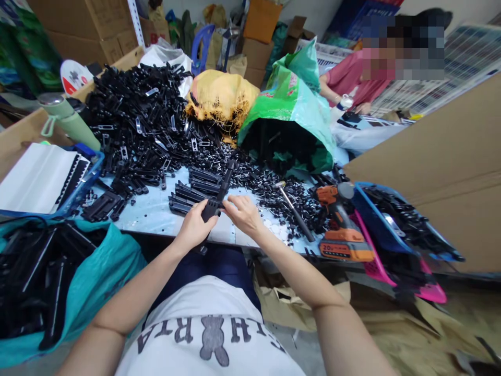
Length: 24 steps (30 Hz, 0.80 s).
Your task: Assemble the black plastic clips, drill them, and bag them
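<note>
My left hand (197,223) is closed around a long black plastic part (224,184), near its lower end at the table's front edge. The part slants up and away from me over the table. My right hand (243,214) has its fingertips pinched together against the part's right side; whatever is between them is too small to make out. Just left of the part lies a row of similar black plastic pieces (187,194). Small black pieces and screws (270,196) are spread beyond and to the right of my hands.
A hammer (293,211) and an orange cordless drill (342,224) lie on the right. Behind are a heap of black parts (133,120), a yellow sack (223,94) and a green sack (289,99). A teal bag (105,261) stands left. Another person (356,78) works across the table.
</note>
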Available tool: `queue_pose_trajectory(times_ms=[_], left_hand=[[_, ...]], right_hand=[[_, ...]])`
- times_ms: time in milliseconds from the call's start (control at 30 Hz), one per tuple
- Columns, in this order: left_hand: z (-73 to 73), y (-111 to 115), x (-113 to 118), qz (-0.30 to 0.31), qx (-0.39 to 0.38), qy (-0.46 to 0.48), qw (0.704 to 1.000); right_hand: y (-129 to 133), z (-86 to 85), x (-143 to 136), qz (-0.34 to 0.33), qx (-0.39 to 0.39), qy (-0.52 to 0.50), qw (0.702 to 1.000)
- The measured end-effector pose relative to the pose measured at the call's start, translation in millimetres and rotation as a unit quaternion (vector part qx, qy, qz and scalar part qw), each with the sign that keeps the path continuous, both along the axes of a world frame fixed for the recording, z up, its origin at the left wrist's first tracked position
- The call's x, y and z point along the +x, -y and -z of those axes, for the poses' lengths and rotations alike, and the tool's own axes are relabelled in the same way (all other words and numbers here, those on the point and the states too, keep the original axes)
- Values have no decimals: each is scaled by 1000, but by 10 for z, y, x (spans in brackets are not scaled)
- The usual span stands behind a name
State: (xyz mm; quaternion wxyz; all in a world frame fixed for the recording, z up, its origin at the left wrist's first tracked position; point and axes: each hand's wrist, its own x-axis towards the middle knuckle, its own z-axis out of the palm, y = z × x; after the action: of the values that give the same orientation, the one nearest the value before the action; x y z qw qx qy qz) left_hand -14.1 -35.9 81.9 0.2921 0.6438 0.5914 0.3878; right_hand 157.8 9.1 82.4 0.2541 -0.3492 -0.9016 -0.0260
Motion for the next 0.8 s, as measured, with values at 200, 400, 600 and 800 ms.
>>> queue_pose_trajectory(times_ms=[200, 400, 600, 800], left_hand=[[65, 91, 91, -75, 91, -83, 990], [143, 68, 17, -70, 97, -25, 993], [145, 60, -34, -50, 111, -23, 992], [186, 45, -41, -55, 66, 14, 996]], right_hand=[[-78, -4, -147, 19, -341, -193, 920], [8, 13, -222, 19, -344, -278, 897], [15, 51, -259, 28, -513, -310, 800], [19, 87, -257, 42, -363, -301, 881]])
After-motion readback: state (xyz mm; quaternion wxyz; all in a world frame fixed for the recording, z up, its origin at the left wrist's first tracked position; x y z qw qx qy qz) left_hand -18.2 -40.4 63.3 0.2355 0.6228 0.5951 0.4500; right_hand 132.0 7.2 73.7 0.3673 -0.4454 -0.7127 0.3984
